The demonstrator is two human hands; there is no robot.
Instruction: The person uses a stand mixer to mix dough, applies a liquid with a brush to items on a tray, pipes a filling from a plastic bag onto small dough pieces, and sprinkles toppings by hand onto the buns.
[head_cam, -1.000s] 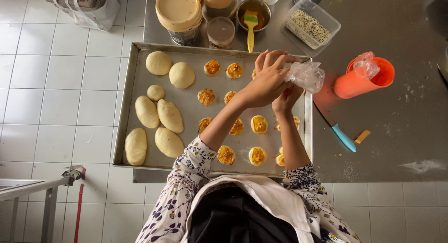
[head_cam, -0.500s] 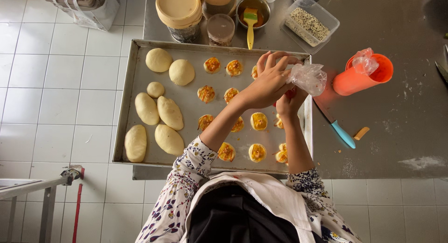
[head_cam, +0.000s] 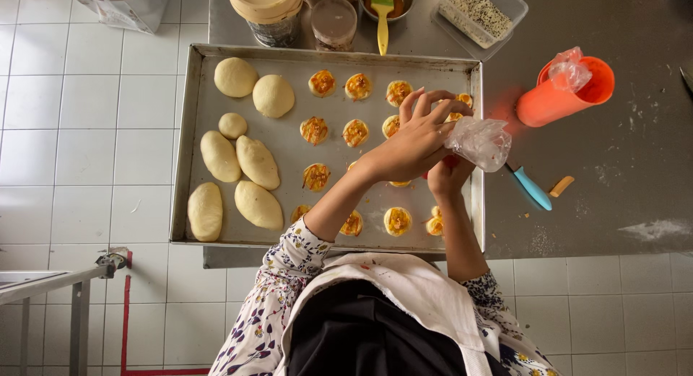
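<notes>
Both my hands meet over the right side of a metal baking tray point(head_cam: 185, 145). My left hand point(head_cam: 419, 138) reaches across from the left and pinches a clear plastic bag point(head_cam: 482, 142). My right hand point(head_cam: 447, 175) grips the same bag from below. Under and around them lie several small round pastries point(head_cam: 315, 130) with an orange-yellow topping. Several plain pale dough pieces point(head_cam: 256, 163), round and oval, fill the tray's left half. My arms hide some of the pastries.
On the grey counter, right of the tray, an orange cup point(head_cam: 556, 102) lies on its side with plastic in it, near a blue-handled knife point(head_cam: 533, 188). Behind the tray stand jars point(head_cam: 268, 11), a bowl with a yellow brush point(head_cam: 382, 11) and a box of seeds point(head_cam: 476, 11).
My hands and the bag have drifted slightly toward me over the tray's right side. Nothing else has moved.
</notes>
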